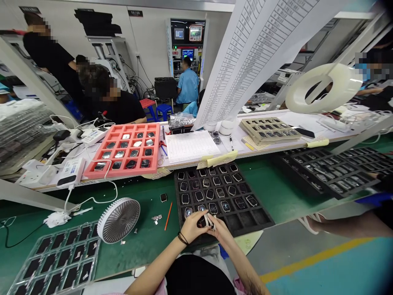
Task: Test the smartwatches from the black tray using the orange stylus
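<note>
Smartwatch body (202,221) held between both hands (192,228)

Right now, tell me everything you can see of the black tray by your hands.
The black tray is a flat, foam-looking block divided into rows of square cells, lying on the green bench mat at an angle to the bench edge. Most cells hold a dark rectangular watch case with a glossy face, while the cells at the near right corner are empty. The left hand and right hand are over its near edge, hiding part of it.
</note>
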Available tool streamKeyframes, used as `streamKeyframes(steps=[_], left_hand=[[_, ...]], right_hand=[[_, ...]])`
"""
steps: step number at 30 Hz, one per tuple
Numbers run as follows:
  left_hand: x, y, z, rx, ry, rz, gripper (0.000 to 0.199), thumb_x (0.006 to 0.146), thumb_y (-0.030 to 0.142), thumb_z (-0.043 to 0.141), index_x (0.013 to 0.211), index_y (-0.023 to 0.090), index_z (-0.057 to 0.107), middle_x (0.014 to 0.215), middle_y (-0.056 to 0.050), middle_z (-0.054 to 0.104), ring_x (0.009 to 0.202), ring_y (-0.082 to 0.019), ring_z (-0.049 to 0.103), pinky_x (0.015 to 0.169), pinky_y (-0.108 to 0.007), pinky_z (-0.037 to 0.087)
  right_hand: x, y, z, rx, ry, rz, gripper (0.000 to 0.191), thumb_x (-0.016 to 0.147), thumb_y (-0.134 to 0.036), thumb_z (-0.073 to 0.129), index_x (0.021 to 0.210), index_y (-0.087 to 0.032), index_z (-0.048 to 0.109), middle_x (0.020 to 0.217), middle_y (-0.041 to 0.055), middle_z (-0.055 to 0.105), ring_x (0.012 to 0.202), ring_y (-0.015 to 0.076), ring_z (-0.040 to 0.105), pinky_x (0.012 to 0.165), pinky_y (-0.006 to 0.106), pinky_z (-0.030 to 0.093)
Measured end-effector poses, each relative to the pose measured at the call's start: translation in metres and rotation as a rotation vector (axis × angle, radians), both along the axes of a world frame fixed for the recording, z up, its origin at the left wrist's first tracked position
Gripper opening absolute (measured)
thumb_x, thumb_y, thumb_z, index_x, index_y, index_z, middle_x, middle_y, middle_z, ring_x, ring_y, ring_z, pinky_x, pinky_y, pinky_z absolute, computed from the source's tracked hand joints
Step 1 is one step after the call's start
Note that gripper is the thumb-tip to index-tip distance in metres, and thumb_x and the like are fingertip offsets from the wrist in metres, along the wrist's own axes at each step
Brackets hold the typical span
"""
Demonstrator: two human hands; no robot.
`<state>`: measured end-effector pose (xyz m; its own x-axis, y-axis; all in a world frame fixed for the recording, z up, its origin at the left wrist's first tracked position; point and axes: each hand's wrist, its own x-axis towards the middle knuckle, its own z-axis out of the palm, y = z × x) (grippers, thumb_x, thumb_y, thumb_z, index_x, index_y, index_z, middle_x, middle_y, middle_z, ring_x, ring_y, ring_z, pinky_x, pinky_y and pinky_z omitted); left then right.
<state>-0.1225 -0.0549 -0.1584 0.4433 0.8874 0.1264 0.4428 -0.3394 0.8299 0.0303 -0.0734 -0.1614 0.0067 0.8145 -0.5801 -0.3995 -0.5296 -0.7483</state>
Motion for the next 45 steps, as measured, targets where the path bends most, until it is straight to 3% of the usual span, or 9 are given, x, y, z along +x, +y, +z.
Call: streamKeyframes(steps=[9, 13, 19, 23, 27, 32, 37, 41, 45], left_hand=[[0.012, -0.006, -0.017, 0.04, 0.108, 0.018, 0.053, 0.069, 0.012, 0.068, 0.121, 0.021, 0.06, 0.109, -0.009, 0.069, 0.1, -0.025, 0.064, 0.09, -0.041, 0.054], [0.0, -0.009, -0.014, 0.063, 0.149, 0.056, 0.056, 0.077, 0.019, 0.067, 0.131, 0.022, 0.052, 0.114, -0.009, 0.066, 0.104, -0.025, 0.062, 0.092, -0.042, 0.051], [-0.038, -0.031, -0.019, 0.135, 0.372, 0.035, 0.056, 0.084, 0.025, 0.063, 0.137, 0.029, 0.046, 0.123, -0.009, 0.063, 0.111, -0.029, 0.057, 0.089, -0.045, 0.049], [-0.049, -0.038, -0.029, 0.254, 0.525, -0.037, 0.057, 0.09, 0.03, 0.057, 0.143, 0.032, 0.035, 0.146, -0.008, 0.044, 0.135, -0.032, 0.037, 0.104, -0.055, 0.035], [-0.053, -0.038, -0.032, 0.262, 0.505, -0.098, 0.055, 0.097, 0.035, 0.044, 0.147, 0.032, 0.023, 0.15, -0.006, 0.037, 0.14, -0.028, 0.031, 0.112, -0.059, 0.02], [-0.063, -0.043, -0.027, 0.217, 0.437, -0.17, 0.049, 0.099, 0.032, 0.037, 0.147, 0.032, 0.025, 0.148, -0.005, 0.041, 0.141, -0.024, 0.028, 0.114, -0.057, 0.017], [-0.068, -0.05, -0.028, 0.189, 0.418, -0.224, 0.047, 0.098, 0.029, 0.038, 0.145, 0.029, 0.03, 0.149, -0.007, 0.04, 0.141, -0.025, 0.028, 0.114, -0.058, 0.019], [-0.071, -0.051, -0.03, 0.199, 0.37, -0.061, 0.039, 0.099, 0.026, 0.035, 0.136, 0.023, 0.046, 0.146, -0.009, 0.044, 0.138, -0.024, 0.034, 0.113, -0.054, 0.027], [-0.081, -0.049, -0.033, 0.206, 0.32, 0.142, 0.033, 0.097, 0.024, 0.036, 0.125, 0.023, 0.055, 0.137, -0.009, 0.053, 0.131, -0.024, 0.044, 0.11, -0.049, 0.035]], right_hand=[[0.009, 0.004, -0.017, 0.106, -0.345, 0.091, 0.037, 0.06, -0.052, 0.073, 0.073, -0.019, 0.062, 0.062, -0.0014, 0.063, 0.052, 0.0203, 0.065, 0.046, 0.033, 0.057], [0.017, 0.002, -0.017, 0.194, -0.566, 0.167, 0.04, 0.075, -0.058, 0.053, 0.085, -0.02, 0.063, 0.057, -0.002, 0.059, 0.048, 0.0209, 0.062, 0.041, 0.032, 0.051], [0.045, 0.0, -0.016, 0.386, -0.982, 0.202, 0.04, 0.086, -0.051, 0.042, 0.085, -0.02, 0.067, 0.086, 0.0089, 0.063, 0.087, 0.0273, 0.064, 0.082, 0.04, 0.049], [0.047, -0.001, -0.024, 0.485, -1.168, 0.272, 0.034, 0.09, -0.043, 0.041, 0.089, -0.022, 0.067, 0.091, 0.0101, 0.063, 0.089, 0.0281, 0.062, 0.08, 0.04, 0.048], [0.04, -0.005, -0.023, 0.584, -1.315, 0.336, 0.029, 0.091, -0.03, 0.039, 0.101, -0.02, 0.064, 0.098, 0.014, 0.061, 0.097, 0.0314, 0.057, 0.079, 0.043, 0.045], [0.014, -0.014, -0.018, 0.71, -1.367, 0.507, 0.022, 0.088, -0.021, 0.05, 0.105, -0.023, 0.063, 0.095, 0.0082, 0.062, 0.094, 0.0266, 0.058, 0.083, 0.039, 0.043], [-0.013, -0.018, -0.025, 0.658, -1.379, 0.583, 0.036, 0.07, -0.011, 0.062, 0.105, -0.02, 0.061, 0.093, 0.0092, 0.062, 0.09, 0.0305, 0.058, 0.078, 0.04, 0.046], [-0.013, -0.014, -0.025, 0.611, -1.305, 0.58, 0.035, 0.071, -0.009, 0.055, 0.105, -0.017, 0.061, 0.09, 0.0109, 0.065, 0.088, 0.0295, 0.06, 0.079, 0.039, 0.046], [0.007, -0.004, -0.021, 0.564, -1.147, 0.574, 0.03, 0.084, -0.015, 0.04, 0.104, -0.016, 0.063, 0.073, 0.0065, 0.069, 0.065, 0.0216, 0.064, 0.064, 0.03, 0.048]])
